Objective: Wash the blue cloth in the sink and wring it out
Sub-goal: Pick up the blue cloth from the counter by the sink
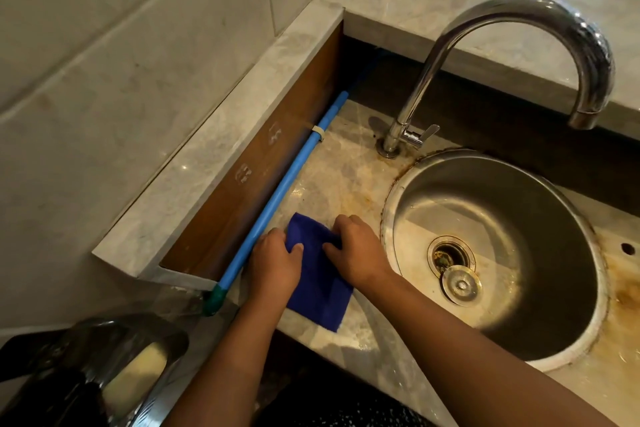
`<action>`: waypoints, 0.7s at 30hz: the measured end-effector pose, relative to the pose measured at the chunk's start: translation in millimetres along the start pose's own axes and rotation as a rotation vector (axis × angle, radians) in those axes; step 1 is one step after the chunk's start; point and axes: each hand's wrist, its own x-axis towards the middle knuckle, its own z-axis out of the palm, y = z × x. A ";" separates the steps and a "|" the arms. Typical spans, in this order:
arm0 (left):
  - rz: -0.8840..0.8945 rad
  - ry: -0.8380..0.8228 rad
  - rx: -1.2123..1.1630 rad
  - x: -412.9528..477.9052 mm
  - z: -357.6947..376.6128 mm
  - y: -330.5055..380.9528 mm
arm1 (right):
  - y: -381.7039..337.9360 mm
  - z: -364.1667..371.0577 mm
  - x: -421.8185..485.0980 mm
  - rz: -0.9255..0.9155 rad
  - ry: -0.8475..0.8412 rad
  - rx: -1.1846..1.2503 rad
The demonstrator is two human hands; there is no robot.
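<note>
Head view, single frame.

- Blue cloth (318,284) lies flat on the wet stone counter (346,177), lower centre of frame. It is not yet in the sink (519,204).
- Long axis of the cloth runs from mid-frame down toward the bottom edge, tilted slightly right at its lower corner.
- Left hand (273,253): at the cloth's upper-left edge, fingers curled, thumb on the fabric. It appears to pinch that edge.
- Right hand (356,250): at the cloth's upper-right edge, fingers curled into the fabric, gripping it.
- A blue pipe (287,184) runs diagonally just left of the left hand, along the brown wall panel.
- The sink basin fills the right of the frame, with its rim just beside the right hand. The drain (450,255) is open and the strainer plug (461,285) lies loose beside it.
- Faucet (519,21) arches over the upper right. No water stream is visible (lever position unreadable).

Judgement: washing has not begun. The deciding relation is that the basin lies to the right of the cloth, so the carry goes rightward, with the right hand nearer and likely leading. The spout outlet sits toward the basin's far right side, so the cloth must travel well across.
</note>
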 end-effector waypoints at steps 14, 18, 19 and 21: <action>0.411 -0.351 -0.220 -39.6 -31.2 60.1 | 52.2 -72.5 -66.5 0.047 -0.056 0.668; 0.523 -0.496 -0.319 -62.9 -38.0 107.9 | 67.7 -115.8 -92.7 -0.041 -0.034 0.649; 0.548 -0.531 -0.342 -69.1 -40.5 120.1 | 69.4 -126.6 -100.0 -0.056 -0.022 0.658; 0.589 -0.599 -0.372 -83.3 -45.5 144.9 | 74.1 -147.5 -116.0 -0.101 0.023 0.658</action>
